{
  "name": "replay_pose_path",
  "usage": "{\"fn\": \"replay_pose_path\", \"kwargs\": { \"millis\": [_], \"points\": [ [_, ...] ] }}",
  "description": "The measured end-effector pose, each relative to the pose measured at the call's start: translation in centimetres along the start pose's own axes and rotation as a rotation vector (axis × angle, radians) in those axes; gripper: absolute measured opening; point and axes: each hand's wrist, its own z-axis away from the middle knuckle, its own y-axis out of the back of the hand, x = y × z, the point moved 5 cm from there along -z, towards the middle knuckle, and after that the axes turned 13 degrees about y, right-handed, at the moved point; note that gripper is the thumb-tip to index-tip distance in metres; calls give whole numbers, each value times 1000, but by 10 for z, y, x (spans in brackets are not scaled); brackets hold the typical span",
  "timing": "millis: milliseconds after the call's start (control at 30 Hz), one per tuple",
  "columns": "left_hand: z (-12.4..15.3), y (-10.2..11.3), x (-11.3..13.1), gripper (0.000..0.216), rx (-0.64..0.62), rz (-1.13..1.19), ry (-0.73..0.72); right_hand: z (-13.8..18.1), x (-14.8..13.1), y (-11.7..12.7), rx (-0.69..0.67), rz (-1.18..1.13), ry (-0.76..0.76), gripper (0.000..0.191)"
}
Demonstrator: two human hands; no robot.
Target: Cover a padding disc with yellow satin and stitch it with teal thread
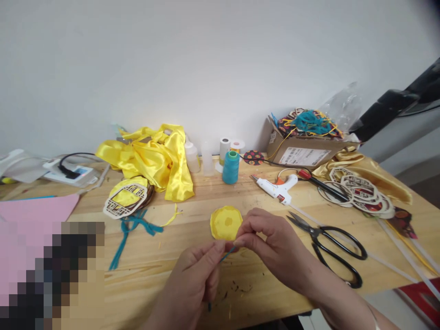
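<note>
Both hands meet over the wooden table (pixel 165 279), pinching a teal cord (pixel 227 254) between them. My left hand (pixel 197 270) grips it with thumb and fingertips, and a dark end shows below that hand. To its right, my right hand (pixel 268 238) is closed at the fingertips on the same strand. Just behind the fingers lies a round yellow fabric piece (pixel 225 221) with a darker rim and centre spot; the right fingers cover its edge, and whether they touch it I cannot tell. A spool of teal thread (pixel 230 168) stands further back.
Black-handled scissors (pixel 314 233) lie right of my right hand, below a white glue gun (pixel 277 187). Yellow satin (pixel 151 156), a cut-out ornament (pixel 125 200) and teal cords (pixel 125 233) are at left. A cardboard box (pixel 299 149) and more wooden cut-outs (pixel 360 190) occupy the right.
</note>
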Motion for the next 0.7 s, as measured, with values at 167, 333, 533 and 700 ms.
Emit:
{"fn": "replay_pose_path", "kwargs": {
  "millis": [167, 333, 533, 700],
  "points": [
    [-1, 0, 3, 29, -1, -121, -34, 0, -1, 0, -51, 36, 11, 17],
    [0, -2, 5, 25, 28, -151, -5, 0, 0, 2, -54, 53, 27, 15],
    [1, 5, 12, 21, 114, 33, -32, 13, 23, 29, -67, 427, 84, 14],
    [1, 11, 15, 20, 148, 192, -87, 30, 30, 33, -324, 625, 149, 16]
  ]
}}
